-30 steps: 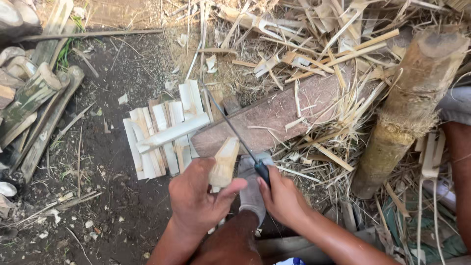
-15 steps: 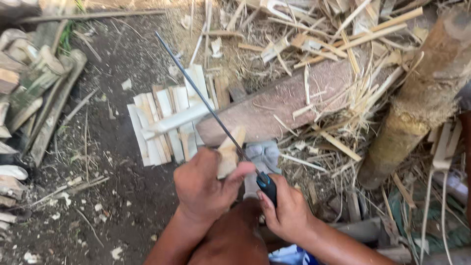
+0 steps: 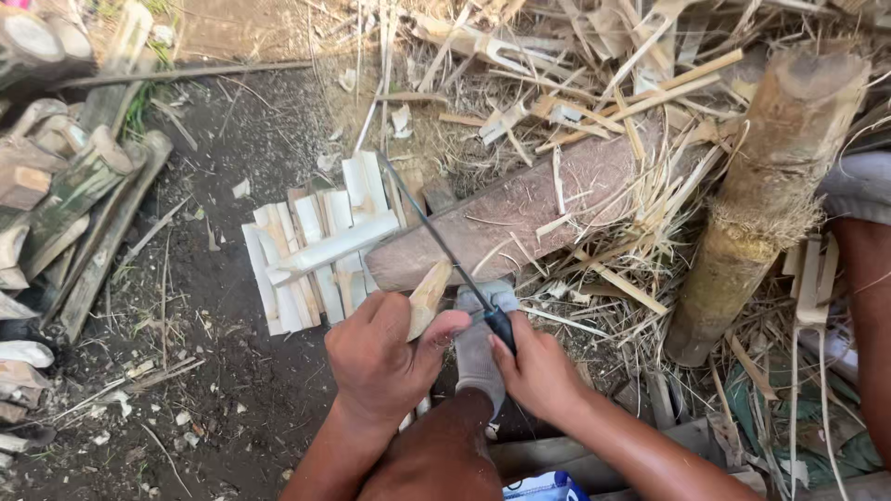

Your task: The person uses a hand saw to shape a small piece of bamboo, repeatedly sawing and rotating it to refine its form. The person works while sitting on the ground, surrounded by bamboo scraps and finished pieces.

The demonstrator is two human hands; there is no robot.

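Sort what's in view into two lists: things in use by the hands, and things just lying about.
In use:
left hand holding the bamboo piece
right hand gripping the long knife
wooden block under the work

Lying about:
stack of split bamboo slats
thick bamboo pole
bamboo offcuts at left
shavings

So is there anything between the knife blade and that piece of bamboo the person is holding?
Nothing visible: the blade lies right beside the bamboo piece held in the left hand, over the log.
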